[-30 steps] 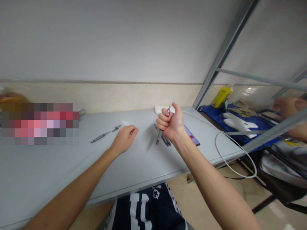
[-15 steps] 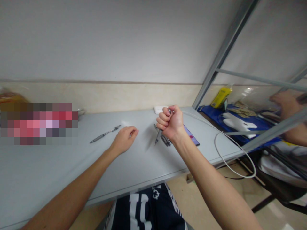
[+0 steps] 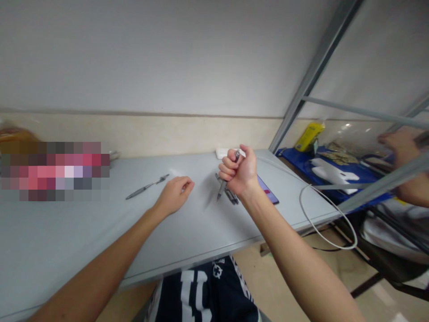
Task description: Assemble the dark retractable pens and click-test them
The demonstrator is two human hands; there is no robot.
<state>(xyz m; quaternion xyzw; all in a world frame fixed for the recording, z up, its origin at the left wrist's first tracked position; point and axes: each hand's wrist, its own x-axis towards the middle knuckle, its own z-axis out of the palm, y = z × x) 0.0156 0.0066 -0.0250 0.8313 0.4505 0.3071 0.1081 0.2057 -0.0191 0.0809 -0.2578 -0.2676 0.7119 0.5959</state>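
Observation:
My right hand (image 3: pixel 237 172) is raised over the desk (image 3: pixel 187 228), its fingers wrapped round a grey pen (image 3: pixel 221 190). The pen's tip points down, and its clip end shows at the top of the fist, with the thumb raised beside it. Beneath and behind this hand lie several other pens (image 3: pixel 231 197), partly hidden by it. My left hand (image 3: pixel 174 194) rests on the desk with loosely curled fingers and nothing visible in them. Just left of it, a single grey pen (image 3: pixel 144 188) lies slantwise on the surface.
A phone (image 3: pixel 268 190) lies right of the pens, partly covered by my wrist. Behind stands a white box-like item (image 3: pixel 221 153). A white cable (image 3: pixel 303 201) loops over the desk's right edge. Metal bars (image 3: pixel 300 100) rise there; beyond them another person's arm (image 3: pixel 407 165) shows. Blurred items (image 3: pixel 60 172) sit left.
My right thumb has lifted off the top of the pen, so more of the clip end shows. My left hand has stayed in place.

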